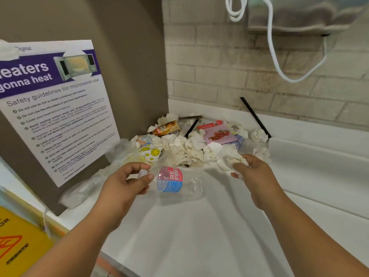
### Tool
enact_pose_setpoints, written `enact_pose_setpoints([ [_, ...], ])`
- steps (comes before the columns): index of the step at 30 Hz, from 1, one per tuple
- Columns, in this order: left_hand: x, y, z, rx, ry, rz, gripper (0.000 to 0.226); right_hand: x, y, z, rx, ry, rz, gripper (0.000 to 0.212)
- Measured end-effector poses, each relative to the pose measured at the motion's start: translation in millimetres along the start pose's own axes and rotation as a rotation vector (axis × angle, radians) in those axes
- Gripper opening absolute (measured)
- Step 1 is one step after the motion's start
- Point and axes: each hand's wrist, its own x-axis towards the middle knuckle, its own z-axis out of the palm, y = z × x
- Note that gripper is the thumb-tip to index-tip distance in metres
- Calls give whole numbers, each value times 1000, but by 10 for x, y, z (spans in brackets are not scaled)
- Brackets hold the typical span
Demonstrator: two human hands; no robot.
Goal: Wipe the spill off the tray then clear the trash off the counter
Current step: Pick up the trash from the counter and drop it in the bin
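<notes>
At the far left a yellow floor sign stood below a microwave safety poster fixed to the brown wall. A clear plastic bag lay crumpled on the white desk at the poster's foot. The left hand had its fingers and thumb curled round the capped neck of an empty plastic bottle, which lay on its side with its pink and blue label facing up, near the front of the trash heap. Behind it, in the desk's corner, sat a pile of crumpled tissues mixed with a smiley-face wrapper, a brown can and a pink snack packet. The right hand had its fingers clamped on a crumpled tissue at the pile's right edge. A black straw leaned against the brick wall. The white tray lay furthest right, its rounded corner just beside the pile.
</notes>
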Motion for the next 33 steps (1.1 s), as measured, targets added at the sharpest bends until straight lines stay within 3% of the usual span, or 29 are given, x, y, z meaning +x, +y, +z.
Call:
enact_pose_setpoints([
  [2, -52, -9, -88, 4, 3, -9, 16, -41, -4, 123, 21, -16, 2, 7],
  [6, -194, 30, -232, -29, 5, 3, 18, -143, -65, 353, 17, -21, 6, 24],
  [12, -354, 165, -593, -74, 28, 72, 14, -365, -184, 662, -56, -56, -78, 21],
  [17, -474, 196, -1155, -68, 61, 140, 11, -704, -359, 1120, -38, -83, -132, 9],
  [22, -644, 170, -2023, -8, 101, 192, 9, -1200, -376, 1876, -55, -151, -142, 12],
  [28, -862, -104, -3104, 72, 157, 124, 12, -1841, -211, 2746, -193, -290, -180, 20],
  [33, -945, -618, -3537, 188, 197, 5, 7, -2226, 137, 3240, -358, -394, -178, 27],
])
